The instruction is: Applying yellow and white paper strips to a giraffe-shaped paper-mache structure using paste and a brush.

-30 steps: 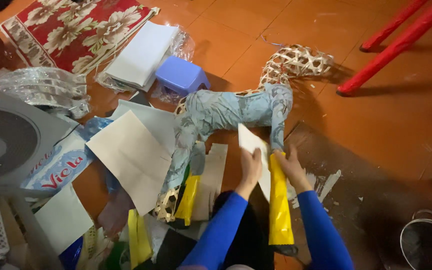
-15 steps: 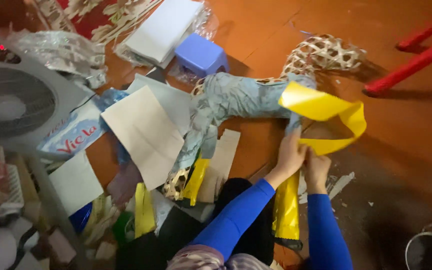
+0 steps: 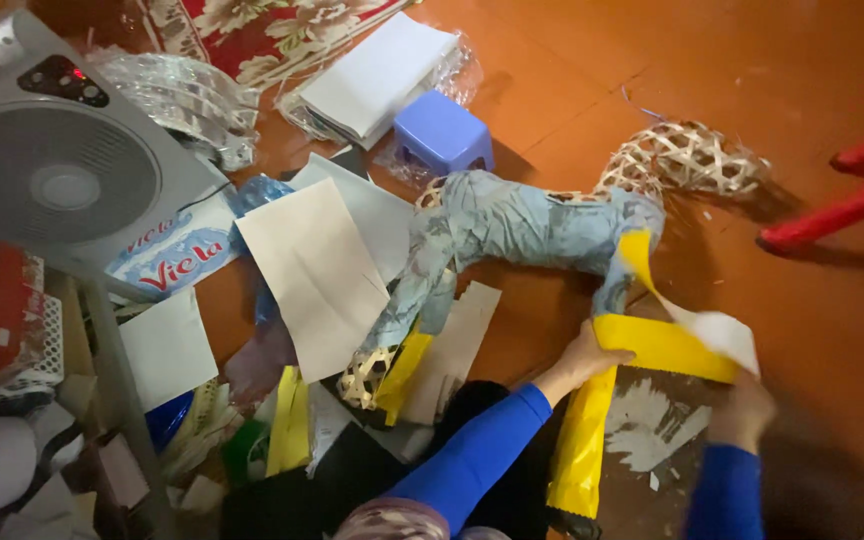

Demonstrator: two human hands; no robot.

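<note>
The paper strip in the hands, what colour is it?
Bright yellow, white on its back, in the head view: paper strip.

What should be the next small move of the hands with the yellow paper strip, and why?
Probably press the yellow strip flat against the horse frame's front leg: the left hand pins one part, the right hand pulls its loose end away, and the strip stands off the leg.

A woven animal frame [image 3: 542,225] is pale tan lattice, partly covered in grey-blue marbled paper, with one leg wrapped yellow. The paper strip [image 3: 667,345] is yellow on one face, white on the other. Both sleeves [image 3: 482,455] are bright blue, the small stool [image 3: 442,132] lilac-blue, the floor [image 3: 572,60] orange-brown, the cloth [image 3: 252,30] red with cream flowers
</note>
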